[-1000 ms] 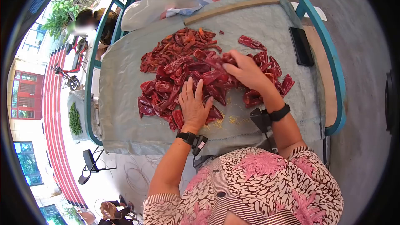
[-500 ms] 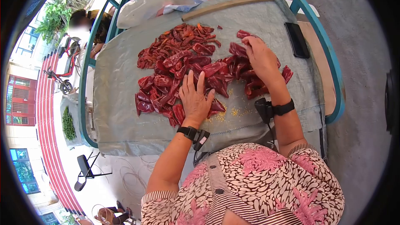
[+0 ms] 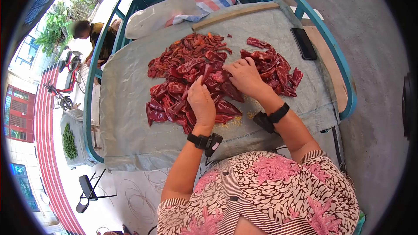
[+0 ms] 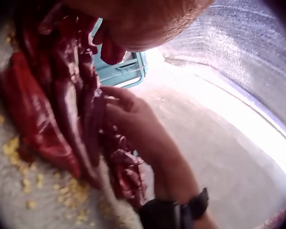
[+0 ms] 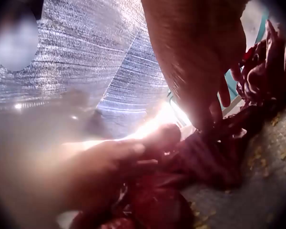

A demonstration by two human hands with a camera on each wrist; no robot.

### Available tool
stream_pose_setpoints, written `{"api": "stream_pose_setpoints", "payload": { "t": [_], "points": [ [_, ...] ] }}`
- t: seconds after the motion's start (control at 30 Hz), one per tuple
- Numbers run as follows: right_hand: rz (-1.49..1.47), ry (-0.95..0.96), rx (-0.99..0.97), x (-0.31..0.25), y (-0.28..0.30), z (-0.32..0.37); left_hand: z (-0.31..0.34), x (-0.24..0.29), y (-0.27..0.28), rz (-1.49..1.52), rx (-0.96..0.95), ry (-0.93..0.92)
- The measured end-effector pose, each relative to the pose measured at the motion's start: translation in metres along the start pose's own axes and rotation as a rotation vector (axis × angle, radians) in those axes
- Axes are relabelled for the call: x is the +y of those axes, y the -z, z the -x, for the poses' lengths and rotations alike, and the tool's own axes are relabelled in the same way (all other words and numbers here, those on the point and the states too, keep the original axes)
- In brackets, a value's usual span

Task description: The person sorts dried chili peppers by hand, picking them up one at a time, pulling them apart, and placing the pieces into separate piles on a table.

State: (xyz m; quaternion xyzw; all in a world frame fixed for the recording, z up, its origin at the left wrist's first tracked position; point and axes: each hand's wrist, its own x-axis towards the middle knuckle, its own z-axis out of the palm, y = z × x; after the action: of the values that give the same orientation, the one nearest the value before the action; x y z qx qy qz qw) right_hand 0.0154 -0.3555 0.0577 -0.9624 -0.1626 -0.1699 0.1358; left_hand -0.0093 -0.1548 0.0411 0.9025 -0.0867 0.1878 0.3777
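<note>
A heap of large dried red peppers (image 3: 170,104) lies on the grey sheet (image 3: 126,117). At its near side, my left hand (image 3: 203,106) pinches a dried red pepper (image 3: 207,72) between thumb and fingers. My right hand (image 3: 247,78) reaches in from the right, its thumb and fingers gripping a dark red pepper (image 4: 93,107) in the same heap. In the right wrist view, the left hand (image 5: 167,164) is blurred by glare, close to the right hand's fingertips. A second group of red peppers (image 3: 278,67) lies beyond the right hand.
Smaller shrivelled peppers (image 3: 191,45) form a pile behind the heap. Yellow seeds (image 3: 235,122) are scattered in front. A black phone (image 3: 303,43) and a wooden strip (image 3: 235,16) lie on the sheet. Teal rails (image 3: 335,56) border the cart. A person (image 3: 98,39) is beyond it, left.
My right hand has come back left from the right-hand peppers to the main heap. My left hand has gone from lying flat on the heap to pinching a pepper.
</note>
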Motion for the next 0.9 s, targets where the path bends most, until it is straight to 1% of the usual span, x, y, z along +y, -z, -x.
{"api": "stream_pose_setpoints", "payload": {
  "t": [0.07, 0.17, 0.2, 0.3, 0.33, 0.4, 0.43, 0.5, 0.57, 0.6, 0.63, 0.7, 0.73, 0.8, 0.83, 0.87, 0.9],
  "points": [
    [-0.044, -0.019, 0.023, -0.001, 0.009, -0.001, -0.006, 0.018, 0.019, 0.033, 0.014, 0.096],
    [-0.138, -0.073, 0.086, 0.004, 0.031, 0.0, -0.013, 0.016, 0.026, 0.389, 0.076, 0.113],
    [-0.171, -0.095, 0.115, 0.009, 0.039, 0.0, -0.015, 0.034, 0.042, 0.395, -0.007, 0.233],
    [-0.158, -0.148, 0.386, 0.022, 0.063, 0.001, -0.016, 0.04, 0.046, 0.57, -0.092, 0.382],
    [-0.002, -0.2, 0.479, 0.015, 0.074, 0.003, -0.016, 0.041, 0.043, 0.62, -0.128, 0.388],
    [-0.315, -0.308, 0.382, 0.0, 0.078, 0.007, -0.015, 0.047, 0.031, 0.719, -0.2, 0.401],
    [-0.47, -0.36, 0.334, -0.008, 0.077, 0.007, -0.013, 0.052, 0.026, 0.694, -0.252, 0.35],
    [-0.807, -0.375, 0.266, -0.021, 0.054, 0.012, -0.011, 0.062, 0.019, 0.643, -0.351, 0.246],
    [-1.099, -0.424, 0.211, -0.034, 0.045, 0.014, -0.009, 0.049, 0.003, 0.554, -0.284, -0.059],
    [-1.079, -0.497, 0.178, -0.03, 0.047, 0.013, -0.009, 0.046, 0.003, 0.511, -0.304, -0.078],
    [-0.928, -0.51, 0.198, -0.027, 0.056, 0.012, -0.01, 0.046, 0.005, 0.469, -0.323, -0.097],
    [-0.627, -0.528, 0.235, -0.021, 0.077, 0.01, -0.01, 0.043, 0.017, 0.392, -0.482, 0.123],
    [-0.481, -0.482, 0.266, -0.011, 0.078, 0.012, -0.008, 0.034, 0.013, 0.295, -0.454, -0.022],
    [-0.188, -0.382, 0.325, 0.006, 0.076, 0.015, -0.004, 0.032, 0.011, 0.213, -0.448, -0.127],
    [-0.136, -0.332, 0.358, 0.007, 0.072, 0.016, -0.003, 0.033, 0.011, 0.172, -0.445, -0.181],
    [-0.085, -0.283, 0.39, 0.007, 0.069, 0.018, -0.002, 0.031, 0.006, 0.124, -0.508, -0.163],
    [-0.035, -0.234, 0.424, 0.004, 0.066, 0.02, -0.003, 0.033, 0.004, 0.064, -0.529, -0.128]
  ]
}}
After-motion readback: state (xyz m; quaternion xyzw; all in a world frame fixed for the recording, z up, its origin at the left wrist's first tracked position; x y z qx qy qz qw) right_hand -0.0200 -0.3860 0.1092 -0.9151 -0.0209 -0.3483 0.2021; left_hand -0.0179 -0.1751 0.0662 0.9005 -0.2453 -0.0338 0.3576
